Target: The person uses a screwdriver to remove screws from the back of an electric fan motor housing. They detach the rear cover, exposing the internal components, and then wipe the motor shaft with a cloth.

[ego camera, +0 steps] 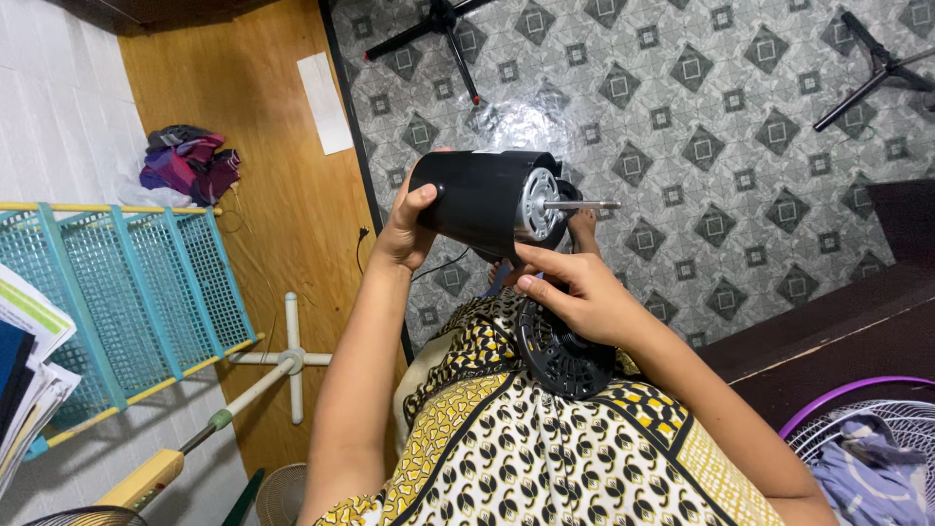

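- A person seated above a patterned tile floor (682,127) holds a black fan motor (487,200) up at mid-frame, its steel shaft (582,205) pointing right.
- The left hand (407,229) is closed around the motor's rear casing, thumb on top.
- The right hand (575,292) sits just under the motor's silver front plate, forefinger stretched along its lower edge and touching it; the other fingers are curled, and whether they grip anything cannot be told.
- A round black grille part (560,356) rests on the lap below that hand, on yellow, black and white patterned cloth (545,448).
- A plain white paper slip (324,102), a tall rectangle, lies on the wooden board (282,195) near the tile edge; any print is too small to tell.
- At far left, stacked papers (24,360) with a green-edged sheet lean beside a teal mesh rack (136,292).
- Two black stand bases (438,29) occupy the top of the tiles, well apart; open floor lies between them and to the right of the shaft.
- A dark bench (828,341) edge runs diagonally at right, with a purple-rimmed fan guard (847,399) holding cloth in the lower corner.
- A white cross base (290,358) lies at lower left.
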